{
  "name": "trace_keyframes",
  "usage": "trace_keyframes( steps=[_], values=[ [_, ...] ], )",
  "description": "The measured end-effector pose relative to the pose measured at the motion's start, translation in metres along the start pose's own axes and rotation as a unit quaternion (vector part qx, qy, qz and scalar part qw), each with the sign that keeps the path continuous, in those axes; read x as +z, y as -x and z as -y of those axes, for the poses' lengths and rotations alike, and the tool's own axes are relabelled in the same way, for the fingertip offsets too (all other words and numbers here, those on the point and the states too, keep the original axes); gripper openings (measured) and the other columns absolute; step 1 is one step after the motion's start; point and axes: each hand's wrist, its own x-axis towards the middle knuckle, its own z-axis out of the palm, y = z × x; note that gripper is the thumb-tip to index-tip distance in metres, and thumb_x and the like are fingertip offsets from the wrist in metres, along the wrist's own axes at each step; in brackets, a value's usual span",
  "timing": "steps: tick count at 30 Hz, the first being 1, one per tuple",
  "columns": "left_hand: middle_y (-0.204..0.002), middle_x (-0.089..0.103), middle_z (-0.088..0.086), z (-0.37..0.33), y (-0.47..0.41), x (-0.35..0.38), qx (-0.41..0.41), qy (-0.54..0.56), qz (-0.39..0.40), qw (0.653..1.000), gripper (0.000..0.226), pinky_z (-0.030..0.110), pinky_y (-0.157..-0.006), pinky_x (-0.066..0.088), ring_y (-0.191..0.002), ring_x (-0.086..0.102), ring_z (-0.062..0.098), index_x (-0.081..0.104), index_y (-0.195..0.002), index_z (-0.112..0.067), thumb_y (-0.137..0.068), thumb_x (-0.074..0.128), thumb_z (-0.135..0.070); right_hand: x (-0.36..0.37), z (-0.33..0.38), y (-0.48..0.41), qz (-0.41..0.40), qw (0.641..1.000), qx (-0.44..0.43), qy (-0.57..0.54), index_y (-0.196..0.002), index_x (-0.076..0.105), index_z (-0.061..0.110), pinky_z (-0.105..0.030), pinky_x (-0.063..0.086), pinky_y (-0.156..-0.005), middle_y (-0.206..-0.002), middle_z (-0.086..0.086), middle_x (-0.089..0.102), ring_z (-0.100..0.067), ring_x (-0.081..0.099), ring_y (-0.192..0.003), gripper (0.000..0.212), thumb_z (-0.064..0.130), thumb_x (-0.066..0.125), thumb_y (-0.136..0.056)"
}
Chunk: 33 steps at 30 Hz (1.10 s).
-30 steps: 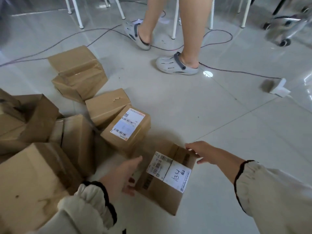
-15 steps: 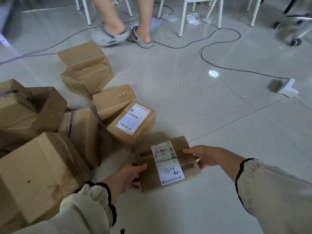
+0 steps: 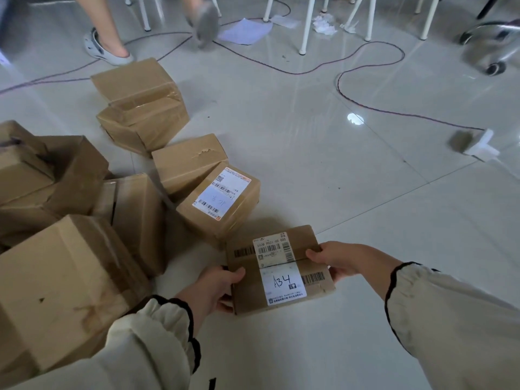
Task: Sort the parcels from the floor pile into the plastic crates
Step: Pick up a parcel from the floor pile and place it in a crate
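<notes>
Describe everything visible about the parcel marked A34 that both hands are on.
The A34 parcel is a flat brown cardboard box, closed, with a seam across its top. Two white labels sit on top: one with barcodes and printed codes, and one below it with "A34" handwritten. More barcodes are printed on the cardboard at either side. The left hand grips its left edge and the right hand its right edge. It lies apart from the pile, top facing the camera; whether it touches the tiled floor is unclear.
</notes>
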Motion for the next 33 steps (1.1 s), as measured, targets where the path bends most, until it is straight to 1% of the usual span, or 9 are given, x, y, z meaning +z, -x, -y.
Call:
trace_keyframes(
  steps=[6,12,15,18,20,23,28,31,33],
  values=[
    [-0.109,0.063,0.013,0.003,0.005,-0.005,0.000,0.037,0.026,0.999,0.027,0.051,-0.088,0.051,-0.096,0.061,0.037,0.059,-0.114,-0.017,-0.090,0.064,-0.028,0.001,-0.002,0.003,0.023,0.996,0.013,-0.084,-0.128,0.046,0.005,-0.054,0.047,-0.097,-0.123,-0.017,0.059,-0.033,0.060,-0.111,0.040,0.030,0.048,-0.097],
    [-0.112,0.065,0.002,-0.007,0.059,0.010,-0.012,0.049,-0.006,0.999,0.035,0.041,-0.086,0.049,-0.100,0.060,0.025,0.055,-0.122,-0.028,-0.089,0.066,-0.026,0.040,-0.020,0.041,-0.131,0.983,-0.013,-0.125,-0.130,0.047,0.003,-0.045,0.050,-0.093,-0.111,-0.014,0.062,-0.031,0.062,-0.102,0.042,0.031,0.047,-0.098],
    [-0.102,0.065,-0.001,-0.043,0.123,0.013,-0.016,0.022,-0.013,1.000,0.035,0.034,-0.078,0.048,-0.091,0.060,0.019,0.052,-0.121,-0.032,-0.089,0.066,-0.025,0.042,-0.004,0.110,-0.184,0.974,-0.014,-0.129,-0.131,0.045,0.008,-0.037,0.048,-0.086,-0.104,-0.008,0.056,-0.027,0.057,-0.097,0.042,0.034,0.043,-0.099],
    [-0.108,0.065,0.004,-0.103,0.202,0.017,-0.015,0.019,-0.006,1.000,0.047,0.028,-0.063,0.047,-0.086,0.062,0.019,0.050,-0.132,-0.026,-0.088,0.067,-0.021,0.020,0.030,0.198,-0.219,0.969,-0.014,-0.116,-0.132,0.045,0.012,-0.037,0.048,-0.086,-0.102,-0.006,0.055,-0.026,0.056,-0.097,0.043,0.039,0.042,-0.098],
    [-0.117,0.062,0.006,-0.151,0.267,0.020,-0.005,0.011,0.007,1.000,0.053,0.031,-0.072,0.048,-0.095,0.059,0.021,0.045,-0.138,-0.025,-0.089,0.066,-0.023,0.003,0.062,0.266,-0.226,0.967,-0.020,-0.114,-0.133,0.044,0.012,-0.037,0.048,-0.086,-0.103,-0.006,0.056,-0.027,0.056,-0.098,0.043,0.038,0.041,-0.098],
    [-0.115,0.057,0.005,-0.223,0.361,0.021,0.008,-0.015,0.000,1.000,0.052,0.041,-0.093,0.043,-0.103,0.053,0.025,0.045,-0.137,-0.024,-0.089,0.065,-0.026,-0.026,0.119,0.375,-0.245,0.962,-0.031,-0.117,-0.132,0.045,0.011,-0.036,0.048,-0.085,-0.109,-0.010,0.058,-0.027,0.056,-0.096,0.043,0.037,0.041,-0.098],
    [-0.103,0.058,0.002,-0.321,0.516,0.019,0.031,-0.052,-0.023,0.998,0.043,0.043,-0.089,0.047,-0.095,0.055,0.022,0.050,-0.128,-0.020,-0.089,0.065,-0.029,-0.056,0.194,0.541,-0.259,0.956,-0.062,-0.121,-0.131,0.045,0.007,-0.034,0.046,-0.078,-0.116,-0.015,0.058,-0.026,0.055,-0.093,0.042,0.034,0.041,-0.099],
    [-0.099,0.060,0.004,-0.347,0.586,0.014,0.051,-0.071,-0.023,0.996,0.028,0.046,-0.092,0.048,-0.094,0.057,0.025,0.053,-0.114,-0.019,-0.089,0.065,-0.025,-0.057,0.210,0.612,-0.273,0.955,-0.075,-0.092,-0.124,0.051,0.009,-0.039,0.053,-0.083,-0.102,-0.010,0.062,-0.027,0.060,-0.092,0.041,0.039,0.042,-0.097],
    [-0.100,0.061,0.006,-0.354,0.620,0.008,0.056,-0.064,-0.024,0.996,0.023,0.051,-0.098,0.045,-0.102,0.057,0.030,0.053,-0.108,-0.019,-0.089,0.065,-0.024,-0.051,0.218,0.646,-0.285,0.952,-0.082,-0.074,-0.119,0.052,0.014,-0.036,0.054,-0.076,-0.090,-0.005,0.061,-0.025,0.061,-0.085,0.037,0.042,0.041,-0.097]
  ],
)
